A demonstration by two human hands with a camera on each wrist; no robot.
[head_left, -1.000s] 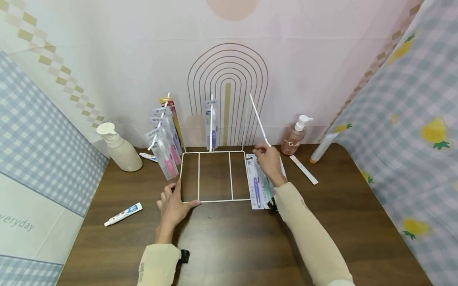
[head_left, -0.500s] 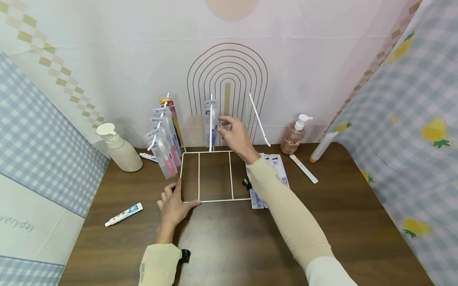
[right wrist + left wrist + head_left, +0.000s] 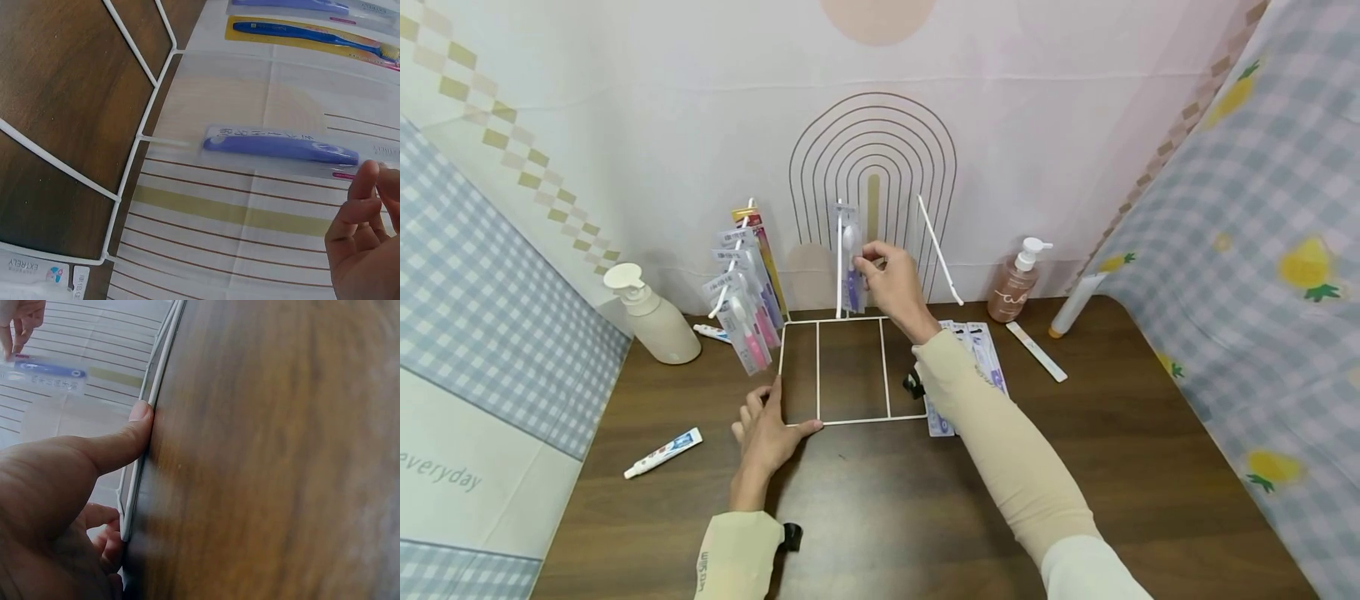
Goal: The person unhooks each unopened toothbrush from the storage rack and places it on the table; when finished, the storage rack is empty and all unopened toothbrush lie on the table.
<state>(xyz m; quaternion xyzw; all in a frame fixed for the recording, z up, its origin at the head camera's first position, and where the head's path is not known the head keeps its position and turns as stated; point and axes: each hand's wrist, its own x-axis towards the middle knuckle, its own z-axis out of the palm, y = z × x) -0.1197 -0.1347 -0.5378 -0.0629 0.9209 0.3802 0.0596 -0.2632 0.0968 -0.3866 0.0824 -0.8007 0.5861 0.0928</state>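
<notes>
My right hand [image 3: 895, 279] pinches the edge of a packaged purple toothbrush [image 3: 852, 287] between thumb and index finger. The pack hangs at the middle prong [image 3: 840, 267] of a white wire rack [image 3: 883, 367]. In the right wrist view the purple handle [image 3: 275, 150] shows beneath clear plastic, beside my fingertips. My left hand [image 3: 767, 437] rests at the rack's front left corner, thumb along the front wire [image 3: 150, 409] and index finger at the side wire. Several packaged toothbrushes [image 3: 748, 333] hang on the left prong. The right prong [image 3: 938, 250] carries nothing.
More toothbrush packs [image 3: 985, 354] lie right of the rack, partly behind my right forearm. A toothpaste tube [image 3: 662, 452] lies at front left. Pump bottles [image 3: 662, 325] stand on both sides, with a white tube [image 3: 1075, 308] and a narrow strip [image 3: 1036, 352] at right.
My right hand has moved left from the packs beside the rack to the middle prong and taken hold of the toothbrush pack there, which has turned slightly. My left hand has stayed put.
</notes>
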